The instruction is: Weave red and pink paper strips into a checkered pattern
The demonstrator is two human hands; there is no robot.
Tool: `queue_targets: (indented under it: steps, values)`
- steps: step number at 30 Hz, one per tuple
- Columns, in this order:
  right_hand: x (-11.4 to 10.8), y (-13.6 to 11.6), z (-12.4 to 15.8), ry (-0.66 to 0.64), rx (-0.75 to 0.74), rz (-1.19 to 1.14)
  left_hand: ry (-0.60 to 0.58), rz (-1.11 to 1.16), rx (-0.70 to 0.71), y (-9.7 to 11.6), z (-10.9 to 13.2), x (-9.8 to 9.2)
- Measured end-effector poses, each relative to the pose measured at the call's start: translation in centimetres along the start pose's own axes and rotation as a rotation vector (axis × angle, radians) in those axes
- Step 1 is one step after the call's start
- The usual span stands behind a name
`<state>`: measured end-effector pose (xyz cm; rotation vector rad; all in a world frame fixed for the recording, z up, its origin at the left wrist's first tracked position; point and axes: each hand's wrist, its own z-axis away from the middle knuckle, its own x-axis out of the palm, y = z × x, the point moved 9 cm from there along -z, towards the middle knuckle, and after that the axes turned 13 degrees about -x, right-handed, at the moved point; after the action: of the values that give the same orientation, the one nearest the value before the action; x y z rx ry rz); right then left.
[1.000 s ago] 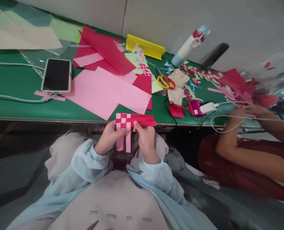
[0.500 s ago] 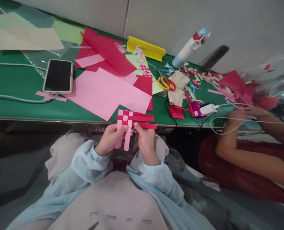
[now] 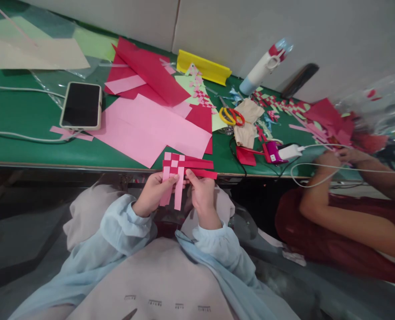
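Observation:
A checkered weave of pink and red paper strips point(image 3: 174, 163) is held up at the table's front edge. Its pink strips hang down and its red strips stick out to the right. My left hand point(image 3: 153, 192) pinches the pink strips from the left, thumb on top. On the right side, my right hand point(image 3: 201, 192) has its thumb against a red strip point(image 3: 207, 174), with its fingers partly hidden behind the weave. Large pink sheets point(image 3: 144, 129) lie on the green table just beyond the hands.
A phone point(image 3: 81, 106) with a cable lies left. Scissors point(image 3: 231, 116), a yellow holder point(image 3: 204, 66), a bottle point(image 3: 262, 66) and a purple device point(image 3: 273, 152) stand or lie beyond. At right, another person's hands point(image 3: 339, 156) work near paper scraps.
The loose ends of the red strips have shifted slightly left, and one pink strip hangs a little further right. Both my hands keep nearly the same place and hold.

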<state>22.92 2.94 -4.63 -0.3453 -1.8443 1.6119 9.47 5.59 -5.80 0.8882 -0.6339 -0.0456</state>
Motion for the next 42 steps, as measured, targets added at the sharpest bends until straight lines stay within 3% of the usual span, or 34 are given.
queue_targets:
  steps: [12,42]
  values:
    - [0.1,0.5,0.4,-0.002,0.137,-0.019,0.005,-0.037,-0.003,0.2,0.2,0.2]
    - [0.6,-0.7,0.1,-0.013,0.047,-0.048,-0.058,-0.012,-0.026,-0.2,0.2,0.5]
